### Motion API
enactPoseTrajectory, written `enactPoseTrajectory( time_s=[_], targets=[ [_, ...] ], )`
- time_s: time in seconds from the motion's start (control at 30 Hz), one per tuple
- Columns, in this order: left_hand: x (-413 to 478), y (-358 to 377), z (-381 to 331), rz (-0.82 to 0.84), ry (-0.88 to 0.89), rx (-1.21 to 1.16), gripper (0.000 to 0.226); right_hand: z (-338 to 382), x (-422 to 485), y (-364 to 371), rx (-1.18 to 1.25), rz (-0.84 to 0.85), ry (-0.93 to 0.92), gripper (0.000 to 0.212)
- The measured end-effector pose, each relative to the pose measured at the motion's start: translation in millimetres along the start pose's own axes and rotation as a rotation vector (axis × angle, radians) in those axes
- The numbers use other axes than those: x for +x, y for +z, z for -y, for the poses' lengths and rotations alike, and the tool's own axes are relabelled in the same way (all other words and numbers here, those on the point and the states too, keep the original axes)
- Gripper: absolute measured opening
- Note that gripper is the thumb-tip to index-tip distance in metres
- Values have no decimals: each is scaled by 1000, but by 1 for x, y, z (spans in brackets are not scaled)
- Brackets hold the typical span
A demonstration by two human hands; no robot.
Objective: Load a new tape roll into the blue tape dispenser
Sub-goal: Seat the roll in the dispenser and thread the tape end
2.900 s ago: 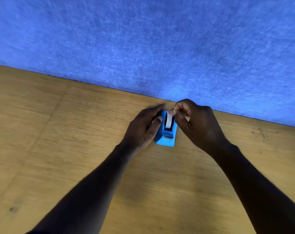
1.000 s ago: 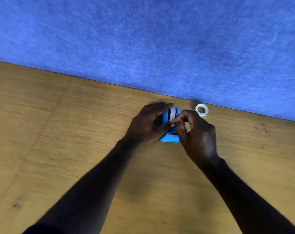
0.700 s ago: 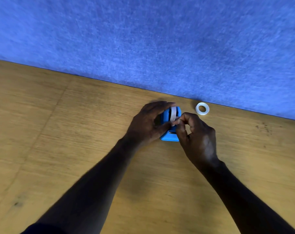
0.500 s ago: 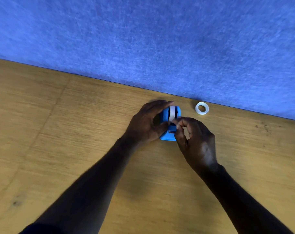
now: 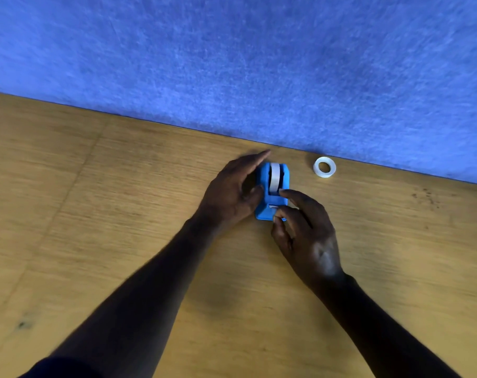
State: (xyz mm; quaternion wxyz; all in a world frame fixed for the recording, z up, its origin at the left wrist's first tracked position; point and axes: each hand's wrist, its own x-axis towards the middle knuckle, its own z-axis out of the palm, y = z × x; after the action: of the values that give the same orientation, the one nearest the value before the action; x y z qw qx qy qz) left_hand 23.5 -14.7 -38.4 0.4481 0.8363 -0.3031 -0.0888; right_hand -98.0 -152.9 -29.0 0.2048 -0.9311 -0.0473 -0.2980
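Steadied by the left hand [image 5: 232,195], the blue tape dispenser [image 5: 271,195] is being threaded: roll [image 5: 274,177] seated, tape end pinched in the right hand [image 5: 302,230]

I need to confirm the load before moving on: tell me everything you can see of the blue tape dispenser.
The blue tape dispenser is a small glossy, plastic-looking block standing upright on the wooden table, cutter end toward the person. A white tape roll sits on edge in its slot. The left hand steadies its left side; the right hand has fingertips at the cutter end.
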Motion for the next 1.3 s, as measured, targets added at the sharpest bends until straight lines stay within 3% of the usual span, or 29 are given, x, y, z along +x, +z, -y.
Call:
enactPoseTrajectory(
  time_s=[0.57, 1.3],
  targets=[
    [0, 3, 1, -10, -9, 8, 64, -6, -1, 2, -63, -30, -112, 10],
    [-4, 2, -5, -20, 5, -23, 63, -5, -16, -4, -122, -7, -61, 9]
  ],
)
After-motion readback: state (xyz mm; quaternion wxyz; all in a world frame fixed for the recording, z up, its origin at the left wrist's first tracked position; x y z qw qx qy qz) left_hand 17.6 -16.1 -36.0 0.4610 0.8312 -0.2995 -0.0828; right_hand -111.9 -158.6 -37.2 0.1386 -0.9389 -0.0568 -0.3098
